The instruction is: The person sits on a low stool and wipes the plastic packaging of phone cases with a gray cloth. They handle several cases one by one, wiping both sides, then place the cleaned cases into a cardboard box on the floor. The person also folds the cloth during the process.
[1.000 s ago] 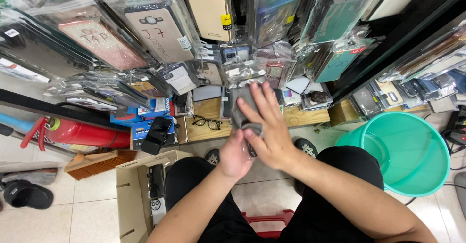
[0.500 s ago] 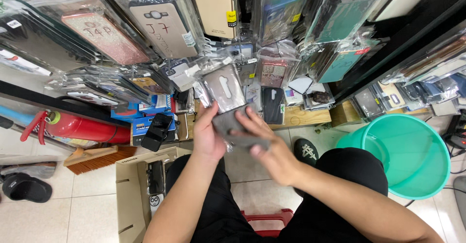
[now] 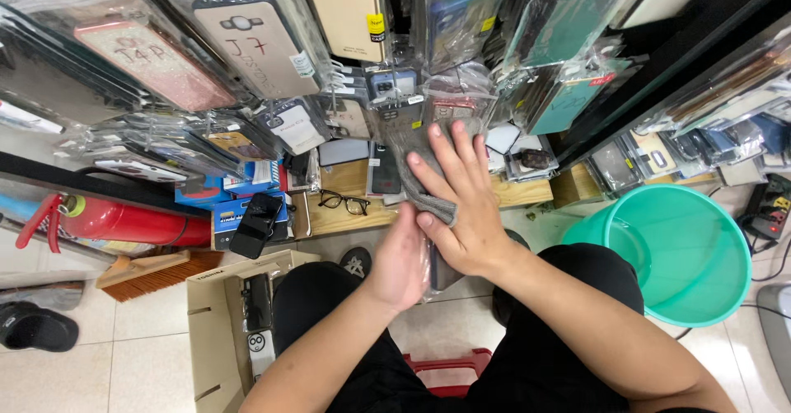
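Grey cloth (image 3: 416, 178), a soft folded rag, is getting pressed flat under the right hand (image 3: 461, 207), fingers spread wide over it, while the left hand (image 3: 401, 265) is gripping a clear plastic-sleeved phone case (image 3: 434, 269) from underneath, thumb side up, closed around its edge. So the cloth is sitting right on top of the packet, between both hands, above the person's lap. Looks to me like the wiping is mid-way: the sleeve is mostly hidden, so can't tell how clean it is.

Around it, packaged phone cases (image 3: 247, 50) are hanging everywhere in glossy sleeves. A low wooden shelf (image 3: 346, 215) is holding black-framed glasses (image 3: 344, 203) and a dark phone (image 3: 257, 225). A red fire extinguisher (image 3: 124, 222) is lying on the pale tiled floor (image 3: 132, 339), near a brush, with an open cardboard box (image 3: 216, 322) just beside the knee and a teal plastic bucket (image 3: 684, 248) on the right.
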